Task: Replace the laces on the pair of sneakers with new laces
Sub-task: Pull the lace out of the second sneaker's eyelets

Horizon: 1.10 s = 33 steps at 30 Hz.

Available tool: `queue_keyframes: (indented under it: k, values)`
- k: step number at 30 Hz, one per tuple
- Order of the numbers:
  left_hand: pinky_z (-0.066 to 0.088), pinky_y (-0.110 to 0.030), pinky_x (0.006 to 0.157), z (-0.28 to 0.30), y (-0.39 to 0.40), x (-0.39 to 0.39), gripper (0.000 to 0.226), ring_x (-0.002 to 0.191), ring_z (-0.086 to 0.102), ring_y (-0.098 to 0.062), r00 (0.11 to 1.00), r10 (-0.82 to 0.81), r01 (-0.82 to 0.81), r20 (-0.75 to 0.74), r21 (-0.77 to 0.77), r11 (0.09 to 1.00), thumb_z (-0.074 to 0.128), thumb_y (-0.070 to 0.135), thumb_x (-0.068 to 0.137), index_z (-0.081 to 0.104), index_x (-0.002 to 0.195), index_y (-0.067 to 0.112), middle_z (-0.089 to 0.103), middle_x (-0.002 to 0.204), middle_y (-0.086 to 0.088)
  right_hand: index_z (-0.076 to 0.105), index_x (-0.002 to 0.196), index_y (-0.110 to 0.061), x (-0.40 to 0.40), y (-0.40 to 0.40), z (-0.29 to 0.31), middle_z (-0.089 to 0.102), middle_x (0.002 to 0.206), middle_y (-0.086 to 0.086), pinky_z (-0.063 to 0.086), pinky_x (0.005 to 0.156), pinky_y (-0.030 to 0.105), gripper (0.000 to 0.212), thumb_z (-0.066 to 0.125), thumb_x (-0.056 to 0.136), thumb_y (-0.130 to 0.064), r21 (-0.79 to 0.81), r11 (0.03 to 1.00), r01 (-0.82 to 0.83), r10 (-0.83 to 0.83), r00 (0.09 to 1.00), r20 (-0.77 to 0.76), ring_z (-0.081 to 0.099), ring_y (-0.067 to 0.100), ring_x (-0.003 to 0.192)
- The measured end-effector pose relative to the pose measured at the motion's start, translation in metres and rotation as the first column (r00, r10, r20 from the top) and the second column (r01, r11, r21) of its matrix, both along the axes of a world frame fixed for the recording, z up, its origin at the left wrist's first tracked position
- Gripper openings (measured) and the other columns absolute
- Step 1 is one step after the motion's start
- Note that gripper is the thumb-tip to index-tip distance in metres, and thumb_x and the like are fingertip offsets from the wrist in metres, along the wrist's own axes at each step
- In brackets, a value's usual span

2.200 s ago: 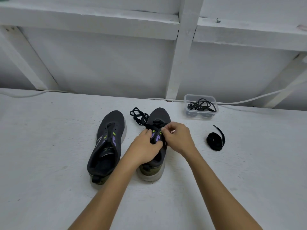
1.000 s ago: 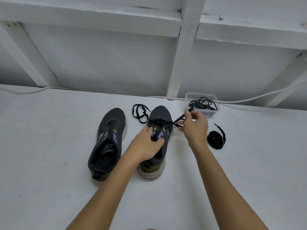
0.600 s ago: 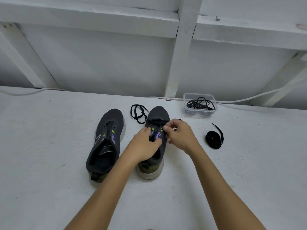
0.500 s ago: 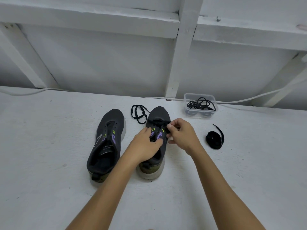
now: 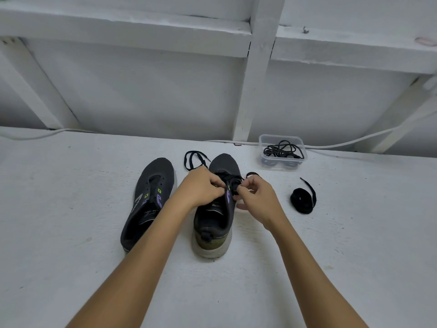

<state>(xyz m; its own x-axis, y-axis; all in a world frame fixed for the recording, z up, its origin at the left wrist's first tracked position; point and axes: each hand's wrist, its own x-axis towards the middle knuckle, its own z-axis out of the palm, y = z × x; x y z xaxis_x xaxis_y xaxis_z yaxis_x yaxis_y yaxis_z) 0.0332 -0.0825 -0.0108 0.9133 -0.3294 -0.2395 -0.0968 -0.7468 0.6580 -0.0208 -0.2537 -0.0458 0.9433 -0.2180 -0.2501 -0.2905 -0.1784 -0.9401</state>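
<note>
Both hands pinch the black lace [image 5: 233, 179] over the right sneaker [image 5: 216, 209], left hand [image 5: 201, 188] opposite right hand [image 5: 256, 200]; uneven pulling could leave mismatched ends; a slipped pinch could unthread an eyelet.

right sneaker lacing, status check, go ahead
Both hands, left hand and right hand, pinching black lace on right dark grey sneaker. Left dark grey sneaker unlaced. Nothing in the way.

Soft, even, cool light, faint shadows (wide-angle bending toward the edges), focus sharp throughout.
</note>
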Motion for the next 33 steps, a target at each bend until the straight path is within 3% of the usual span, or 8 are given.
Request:
queue_keyframes:
  k: [5,9,14,18,25,29,31,33]
  values:
    - [0.041,-0.020,0.067,-0.007,-0.007,-0.005,0.015,0.077,0.055,-0.006,0.997,0.028,-0.030,0.066,0.020,0.999,0.065,0.019,0.092,0.079,0.096,0.022,0.057,0.086,0.012,0.067,0.094,-0.016,0.001,0.001,0.002,0.069,0.092,0.010,0.061,0.067,0.029,0.018,0.056,0.092,-0.002,-0.050,0.998,-0.049,0.051,0.998,0.024,0.071,0.015,0.074]
    - [0.038,-0.023,0.083,-0.014,-0.007,-0.008,0.013,0.094,0.054,-0.012,0.996,0.079,-0.077,0.033,-0.072,0.994,0.062,0.022,0.097,0.074,0.096,0.023,0.051,0.101,0.006,0.076,0.092,-0.026,0.001,-0.001,0.004,0.074,0.084,0.000,0.063,0.073,0.039,0.011,0.067,0.092,-0.020,-0.150,0.982,-0.116,0.120,0.992,0.022,0.072,0.025,0.080]
    - [0.040,-0.023,0.084,-0.016,-0.008,-0.012,0.016,0.094,0.055,-0.012,0.993,0.070,-0.060,0.094,-0.109,0.992,0.060,0.019,0.099,0.076,0.101,0.018,0.052,0.094,0.011,0.077,0.089,-0.022,0.001,0.002,0.011,0.073,0.081,0.003,0.061,0.073,0.048,0.007,0.071,0.092,-0.019,-0.166,0.979,-0.117,0.120,0.993,0.011,0.070,0.030,0.078]
    - [0.041,-0.020,0.083,-0.019,-0.007,-0.012,0.013,0.092,0.058,-0.007,0.991,0.107,-0.095,0.078,-0.147,0.985,0.065,0.025,0.096,0.077,0.101,0.025,0.057,0.099,0.011,0.070,0.091,-0.018,0.002,0.002,0.015,0.067,0.078,-0.018,0.062,0.069,0.042,0.007,0.066,0.096,-0.017,-0.185,0.971,-0.153,0.155,0.988,-0.004,0.065,0.007,0.066]
    - [0.039,-0.014,0.065,-0.023,0.003,-0.016,0.013,0.082,0.057,-0.004,0.959,0.282,-0.281,-0.019,-0.166,0.945,0.064,0.035,0.095,0.065,0.093,0.022,0.064,0.090,0.009,0.058,0.112,-0.019,0.002,0.000,0.014,0.069,0.109,0.007,0.062,0.063,0.034,0.011,0.052,0.103,-0.021,-0.052,0.998,0.042,-0.041,0.999,0.005,0.076,0.018,0.076]
    - [0.040,-0.020,0.063,-0.025,0.010,-0.015,0.023,0.083,0.058,-0.011,0.938,0.331,-0.339,-0.103,-0.073,0.938,0.058,0.038,0.098,0.064,0.096,0.016,0.064,0.088,0.006,0.033,0.154,-0.035,-0.002,-0.002,0.013,0.049,0.149,0.002,0.047,0.105,0.044,0.064,0.062,0.097,-0.035,-0.423,0.906,-0.001,-0.011,1.000,-0.025,0.054,0.025,0.130]
    - [0.043,-0.022,0.062,-0.025,0.011,-0.016,0.026,0.082,0.062,-0.014,0.922,0.364,-0.373,-0.129,-0.051,0.926,0.057,0.039,0.097,0.064,0.095,0.014,0.066,0.090,0.004,0.034,0.155,-0.027,-0.008,0.002,0.022,0.050,0.146,0.006,0.039,0.106,0.038,0.065,0.061,0.098,-0.040,-0.576,0.817,-0.022,-0.006,0.999,-0.047,0.049,0.025,0.132]
    - [0.050,-0.026,0.067,-0.028,0.012,-0.019,0.026,0.080,0.067,-0.015,0.910,0.383,-0.394,-0.157,-0.043,0.918,0.057,0.040,0.097,0.063,0.090,0.015,0.070,0.089,0.002,0.053,0.142,-0.022,-0.013,0.004,0.029,0.060,0.133,0.005,0.041,0.095,0.033,0.049,0.060,0.098,-0.042,-0.600,0.799,-0.035,0.000,0.998,-0.058,0.056,0.022,0.121]
